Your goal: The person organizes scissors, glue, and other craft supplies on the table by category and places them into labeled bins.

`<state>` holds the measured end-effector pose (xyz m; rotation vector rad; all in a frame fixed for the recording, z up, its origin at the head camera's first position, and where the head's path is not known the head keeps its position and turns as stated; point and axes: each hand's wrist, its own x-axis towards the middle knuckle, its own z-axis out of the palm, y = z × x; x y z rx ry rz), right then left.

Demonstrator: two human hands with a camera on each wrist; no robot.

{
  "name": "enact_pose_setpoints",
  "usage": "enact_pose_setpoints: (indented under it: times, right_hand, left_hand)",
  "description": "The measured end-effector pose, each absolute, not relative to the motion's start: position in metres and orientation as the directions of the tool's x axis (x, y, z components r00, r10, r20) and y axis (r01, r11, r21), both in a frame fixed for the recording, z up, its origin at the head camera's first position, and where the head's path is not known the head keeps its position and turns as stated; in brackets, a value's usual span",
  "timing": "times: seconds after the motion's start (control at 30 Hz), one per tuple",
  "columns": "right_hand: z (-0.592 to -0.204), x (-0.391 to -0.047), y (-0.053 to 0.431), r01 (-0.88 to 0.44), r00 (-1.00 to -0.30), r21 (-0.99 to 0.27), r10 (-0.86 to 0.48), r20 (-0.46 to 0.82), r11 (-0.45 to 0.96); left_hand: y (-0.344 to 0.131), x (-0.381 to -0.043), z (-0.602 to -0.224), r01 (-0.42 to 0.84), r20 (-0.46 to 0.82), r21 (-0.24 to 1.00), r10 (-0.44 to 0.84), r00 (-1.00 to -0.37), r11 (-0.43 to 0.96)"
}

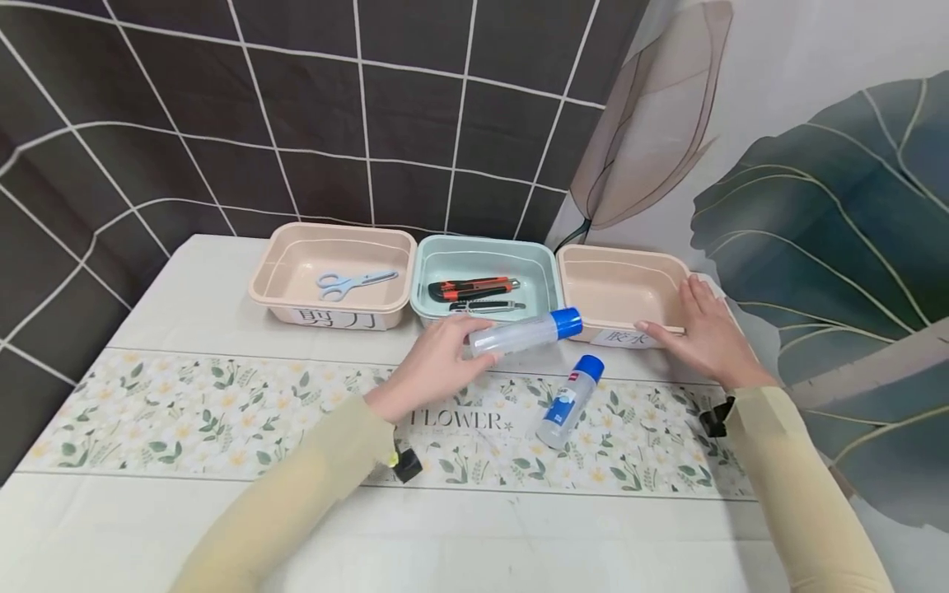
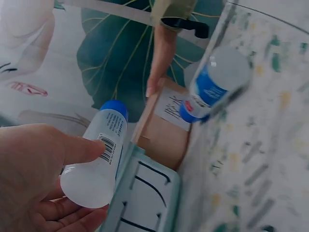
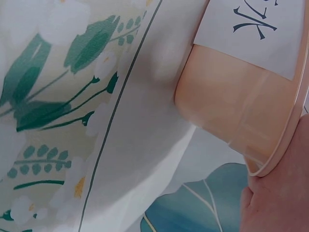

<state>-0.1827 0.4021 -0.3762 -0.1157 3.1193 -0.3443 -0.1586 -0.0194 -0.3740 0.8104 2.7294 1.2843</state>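
My left hand point(image 1: 442, 362) grips a clear glue bottle point(image 1: 519, 333) with a blue cap; in the left wrist view the thumb lies by its barcode. The bottle is tilted above the table, its cap near the right pink bin point(image 1: 623, 287). My right hand point(image 1: 712, 336) rests at that bin's front right corner, fingers straight along the side and thumb near the front rim. A second glue bottle point(image 1: 569, 403), with a blue label and blue cap, lies on the table between the hands.
The left pink bin point(image 1: 276, 276) holds light blue scissors point(image 1: 356, 282). In the middle blue-green bin point(image 1: 485, 245) lie a red-and-black utility knife point(image 1: 474, 288) and a slimmer knife point(image 1: 488, 306). White labels face front. A dark tiled-pattern curtain point(image 1: 311, 99) hangs behind.
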Motion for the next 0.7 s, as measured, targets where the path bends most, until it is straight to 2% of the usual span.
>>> enact_pose_setpoints:
  times: [0.17,0.37,0.53,0.7]
  right_hand:
    - [-0.374,-0.184,0.401,-0.072,-0.997,-0.217,-0.071,0.015,0.973]
    - [-0.373,-0.184,0.399,-0.063,-0.998,-0.214,-0.064,0.004,0.975]
    - [-0.373,-0.183,0.397,-0.053,-0.998,-0.208,-0.055,-0.008,0.977]
    - [-0.374,-0.18,0.398,-0.047,-0.999,-0.206,-0.049,-0.005,0.977]
  left_hand:
    - [0.002,-0.181,-0.359,0.485,0.248,0.719,0.468,-0.848,0.498]
    - [0.03,-0.207,-0.347,0.491,0.249,0.717,0.476,-0.843,0.494]
    - [0.059,-0.226,-0.34,0.472,0.203,0.699,0.484,-0.851,0.537]
    - [0.091,-0.238,-0.337,0.485,0.126,0.602,0.524,-0.842,0.635]
